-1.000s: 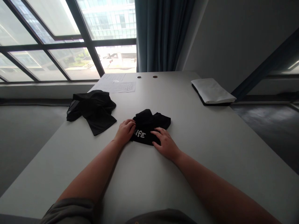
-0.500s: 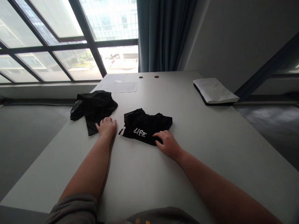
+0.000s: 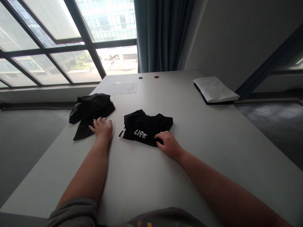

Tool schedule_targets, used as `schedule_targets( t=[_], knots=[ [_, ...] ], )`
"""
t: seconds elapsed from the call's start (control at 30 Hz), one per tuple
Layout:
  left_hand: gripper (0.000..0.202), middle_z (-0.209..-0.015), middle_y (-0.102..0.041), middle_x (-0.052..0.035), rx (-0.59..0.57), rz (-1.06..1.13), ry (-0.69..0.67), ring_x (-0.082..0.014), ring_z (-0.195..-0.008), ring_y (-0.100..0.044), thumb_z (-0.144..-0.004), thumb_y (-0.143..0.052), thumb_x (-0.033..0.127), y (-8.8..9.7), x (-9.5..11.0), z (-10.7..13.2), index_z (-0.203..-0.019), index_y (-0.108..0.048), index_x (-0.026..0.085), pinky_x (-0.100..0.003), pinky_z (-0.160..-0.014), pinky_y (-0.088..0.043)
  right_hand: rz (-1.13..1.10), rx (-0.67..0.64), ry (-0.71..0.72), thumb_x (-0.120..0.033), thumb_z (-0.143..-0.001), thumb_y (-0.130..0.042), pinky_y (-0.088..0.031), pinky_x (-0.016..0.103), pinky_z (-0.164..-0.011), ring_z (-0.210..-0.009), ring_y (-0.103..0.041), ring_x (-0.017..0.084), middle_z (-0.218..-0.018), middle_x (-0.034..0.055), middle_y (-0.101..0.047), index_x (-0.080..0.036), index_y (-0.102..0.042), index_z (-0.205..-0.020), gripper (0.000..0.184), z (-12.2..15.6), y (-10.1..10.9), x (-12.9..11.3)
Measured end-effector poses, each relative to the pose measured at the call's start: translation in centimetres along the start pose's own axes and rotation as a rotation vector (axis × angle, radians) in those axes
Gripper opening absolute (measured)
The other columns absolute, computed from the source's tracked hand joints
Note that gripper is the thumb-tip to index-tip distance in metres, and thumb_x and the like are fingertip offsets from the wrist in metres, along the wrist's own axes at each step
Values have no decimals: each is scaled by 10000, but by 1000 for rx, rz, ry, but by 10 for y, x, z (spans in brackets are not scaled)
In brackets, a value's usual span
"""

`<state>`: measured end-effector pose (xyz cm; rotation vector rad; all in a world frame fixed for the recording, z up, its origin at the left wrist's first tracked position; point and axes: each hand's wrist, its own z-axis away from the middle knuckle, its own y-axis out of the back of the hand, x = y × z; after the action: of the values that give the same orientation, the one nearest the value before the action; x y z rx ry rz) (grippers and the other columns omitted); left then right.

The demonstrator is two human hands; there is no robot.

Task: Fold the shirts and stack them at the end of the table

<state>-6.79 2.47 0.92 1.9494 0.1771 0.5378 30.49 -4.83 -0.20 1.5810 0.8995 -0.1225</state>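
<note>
A black garment with white "Life" lettering (image 3: 146,121) lies bunched in the middle of the white table (image 3: 137,176). My right hand (image 3: 167,141) rests at its near right edge, fingers curved apart over the cloth. To the left, a second black garment (image 3: 92,105) lies crumpled near the table's left edge, one flap stretching toward me. My left hand (image 3: 102,127) is at that flap with its fingers spread, seemingly touching the cloth; nothing shows gripped in it. What kind of garments they are is hard to make out.
Sheets of paper (image 3: 123,88) lie at the back left of the table. A folded white cloth (image 3: 214,89) sits on something dark at the right edge. Two round cable holes (image 3: 156,77) are near the far edge. Behind hang blue curtains (image 3: 161,37) beside a window (image 3: 113,25).
My left hand has moved slightly left, and the flap of the left garment has swung outward to the left. My right hand stays at the lettered garment. The view has shifted a little.
</note>
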Motion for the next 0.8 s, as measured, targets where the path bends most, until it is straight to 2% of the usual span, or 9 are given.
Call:
schedule_targets(
  t=[0.07,0.17,0.23,0.27,0.33,0.43,0.57,0.67,0.8],
  knots=[
    [428,-1548,-520,-166,-47,99,-215,-353,-1517,-361,-1021,-420,401,1,23,14,-1340,-619,195,-667,-1265,-185,19,19,0,-137,-866,-661,-440,454,-987,-1004,-588,257,-980,47,-713,-233,-700,-989,161,1,1,-4],
    [490,-1416,-643,-134,-270,276,-484,-295,-1348,-570,-1015,-461,438,3,52,34,-1444,-548,218,-510,-1212,-384,66,102,43,-137,-898,-635,-356,540,-1132,-1024,-590,255,-953,36,-697,-246,-673,-963,133,4,6,-15],
    [635,-1385,-666,-133,-354,336,-556,-301,-1288,-618,-954,-591,493,3,63,42,-1513,-477,214,-461,-1142,-465,81,149,107,-151,-934,-602,-308,552,-1183,-1029,-596,249,-953,38,-690,-252,-667,-974,126,8,11,-24],
    [700,-1380,-670,-133,-359,350,-562,-307,-1274,-628,-916,-654,501,2,65,43,-1525,-461,214,-453,-1122,-481,75,138,152,-163,-950,-582,-345,519,-1161,-1009,-602,244,-951,46,-687,-248,-667,-976,123,9,12,-27],
    [668,-1335,-693,-121,-337,371,-539,-300,-1232,-650,-881,-705,459,0,66,42,-1472,-511,216,-434,-1094,-498,46,46,240,-180,-972,-545,-460,412,-1015,-939,-616,229,-946,64,-684,-233,-668,-980,134,13,12,-33],
    [328,-1175,-744,-88,-338,382,-439,-261,-1101,-689,-914,-624,361,-3,58,34,-1209,-659,221,-378,-1014,-527,9,-95,257,-164,-963,-551,-478,317,-834,-883,-643,211,-967,63,-706,-216,-665,-1052,154,15,7,-35],
    [244,-978,-752,-72,-308,346,-231,-259,-953,-696,-947,-516,365,-3,45,21,-1086,-661,227,-348,-880,-532,139,-161,89,-206,-930,-653,-434,299,-753,-820,-669,220,-917,46,-738,-214,-654,-1146,216,12,5,-32],
    [280,-957,-739,-79,-222,374,-97,-274,-953,-689,-957,-446,344,0,34,13,-1118,-639,221,-352,-853,-520,295,-190,-87,-314,-955,-660,-357,293,-642,-717,-659,225,-803,49,-728,-219,-680,-1040,129,5,14,-20],
    [316,-988,-727,-92,-146,424,47,-286,-975,-674,-959,-415,346,2,23,5,-1163,-613,207,-364,-872,-514,398,-63,-325,-335,-990,-598,-314,299,-628,-728,-659,234,-818,75,-736,-218,-688,-932,159,-5,39,21]
  ],
)
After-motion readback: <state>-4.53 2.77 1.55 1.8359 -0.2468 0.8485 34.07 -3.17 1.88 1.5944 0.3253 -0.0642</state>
